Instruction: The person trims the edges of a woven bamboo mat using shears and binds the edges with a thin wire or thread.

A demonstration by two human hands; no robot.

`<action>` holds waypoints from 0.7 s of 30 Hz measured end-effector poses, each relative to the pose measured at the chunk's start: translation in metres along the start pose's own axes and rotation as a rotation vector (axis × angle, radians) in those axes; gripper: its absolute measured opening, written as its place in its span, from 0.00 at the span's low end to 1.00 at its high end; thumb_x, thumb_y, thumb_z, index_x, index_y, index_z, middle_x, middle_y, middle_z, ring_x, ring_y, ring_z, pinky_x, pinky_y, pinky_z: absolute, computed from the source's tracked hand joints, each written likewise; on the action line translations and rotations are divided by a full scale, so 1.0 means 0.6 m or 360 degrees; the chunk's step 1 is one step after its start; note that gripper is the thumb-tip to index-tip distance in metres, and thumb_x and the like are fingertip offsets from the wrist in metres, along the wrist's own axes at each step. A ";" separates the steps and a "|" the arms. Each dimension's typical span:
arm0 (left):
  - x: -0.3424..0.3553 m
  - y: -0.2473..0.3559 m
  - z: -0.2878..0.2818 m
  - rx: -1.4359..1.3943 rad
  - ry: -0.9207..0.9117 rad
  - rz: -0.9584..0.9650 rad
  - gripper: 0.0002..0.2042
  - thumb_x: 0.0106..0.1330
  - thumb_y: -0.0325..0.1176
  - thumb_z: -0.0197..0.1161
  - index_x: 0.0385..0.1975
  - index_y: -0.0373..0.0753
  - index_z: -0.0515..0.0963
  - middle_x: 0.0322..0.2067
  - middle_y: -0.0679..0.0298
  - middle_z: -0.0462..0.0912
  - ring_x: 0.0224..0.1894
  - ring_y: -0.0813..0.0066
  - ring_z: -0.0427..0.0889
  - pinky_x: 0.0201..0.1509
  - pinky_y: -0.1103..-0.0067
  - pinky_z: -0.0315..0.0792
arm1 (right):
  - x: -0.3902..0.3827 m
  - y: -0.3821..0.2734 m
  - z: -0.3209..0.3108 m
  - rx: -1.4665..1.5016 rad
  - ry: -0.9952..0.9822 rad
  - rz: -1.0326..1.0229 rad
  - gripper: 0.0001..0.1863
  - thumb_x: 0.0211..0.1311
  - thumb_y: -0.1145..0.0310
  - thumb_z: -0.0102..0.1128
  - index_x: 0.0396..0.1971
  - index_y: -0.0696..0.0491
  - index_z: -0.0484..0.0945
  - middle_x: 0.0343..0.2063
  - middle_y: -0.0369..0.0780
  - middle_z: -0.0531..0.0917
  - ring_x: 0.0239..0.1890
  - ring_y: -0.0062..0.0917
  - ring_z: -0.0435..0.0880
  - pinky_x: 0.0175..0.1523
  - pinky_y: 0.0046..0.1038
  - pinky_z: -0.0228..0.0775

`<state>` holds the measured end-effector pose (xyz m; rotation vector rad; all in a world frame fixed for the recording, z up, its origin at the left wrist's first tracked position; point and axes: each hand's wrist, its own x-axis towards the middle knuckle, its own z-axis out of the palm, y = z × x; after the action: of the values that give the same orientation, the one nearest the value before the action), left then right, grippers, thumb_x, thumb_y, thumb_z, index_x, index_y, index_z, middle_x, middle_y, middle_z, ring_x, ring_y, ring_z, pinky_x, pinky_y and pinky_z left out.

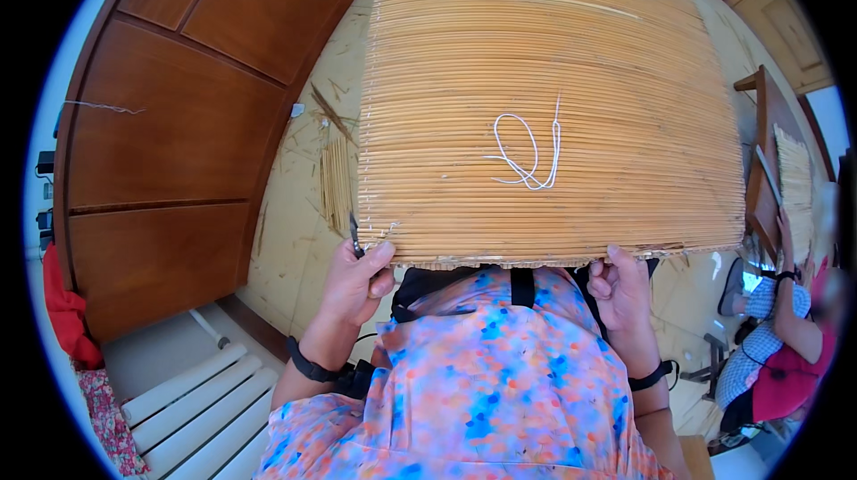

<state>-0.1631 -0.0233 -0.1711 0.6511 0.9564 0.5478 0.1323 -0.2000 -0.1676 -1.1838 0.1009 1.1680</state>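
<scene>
Clearly, the wide tan mat of woven reed slats (544,105) lies across the lap, slats running left-right; left hand (355,282) clenched on a small dark tool (355,237) at its near-left corner; right hand (618,288) pinches the near edge.

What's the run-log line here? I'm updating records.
left hand: grips mat edge, thin dark tool | right hand: grips edge | woven mat: white string on it

String (528,154) lies on the mat (544,78) — cupboard (170,123) to its left.
</scene>
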 end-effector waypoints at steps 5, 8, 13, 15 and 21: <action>-0.003 0.003 -0.006 0.0107 -0.0001 0.0026 0.15 0.63 0.34 0.65 0.45 0.36 0.73 0.30 0.67 0.79 0.12 0.88 0.64 0.14 0.89 0.57 | 0.003 0.006 -0.007 0.0043 -0.0058 0.0023 0.08 0.64 0.70 0.57 0.42 0.55 0.73 0.29 0.37 0.78 0.24 0.15 0.75 0.19 0.15 0.57; -0.003 0.010 0.007 0.0069 0.0004 0.0028 0.14 0.62 0.32 0.66 0.43 0.35 0.74 0.29 0.66 0.80 0.13 0.87 0.66 0.13 0.89 0.58 | 0.002 0.004 -0.002 0.0158 -0.0077 0.0045 0.09 0.65 0.70 0.57 0.42 0.55 0.73 0.28 0.36 0.78 0.23 0.16 0.74 0.19 0.15 0.58; -0.003 0.015 0.013 0.0104 -0.0082 -0.0032 0.15 0.62 0.32 0.66 0.45 0.33 0.74 0.30 0.59 0.82 0.13 0.85 0.67 0.12 0.89 0.59 | -0.001 0.003 0.008 0.0022 -0.0001 0.0039 0.06 0.65 0.68 0.58 0.37 0.54 0.75 0.23 0.38 0.78 0.17 0.14 0.68 0.18 0.14 0.55; -0.003 0.010 0.003 0.0102 -0.0065 0.0001 0.15 0.62 0.30 0.65 0.45 0.32 0.73 0.30 0.55 0.82 0.14 0.84 0.70 0.13 0.89 0.61 | -0.005 -0.005 0.014 0.0015 0.0010 0.0051 0.05 0.64 0.70 0.59 0.36 0.55 0.75 0.22 0.38 0.78 0.16 0.14 0.67 0.18 0.14 0.55; -0.001 0.010 0.009 0.0008 -0.0158 0.0035 0.15 0.61 0.25 0.64 0.47 0.31 0.72 0.31 0.55 0.82 0.17 0.82 0.73 0.16 0.90 0.64 | -0.001 -0.009 0.018 0.0036 -0.0002 0.0066 0.04 0.62 0.75 0.60 0.35 0.56 0.75 0.22 0.39 0.78 0.16 0.13 0.66 0.19 0.14 0.55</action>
<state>-0.1595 -0.0208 -0.1641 0.6878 0.8587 0.5280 0.1307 -0.1921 -0.1589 -1.1658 0.1380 1.2011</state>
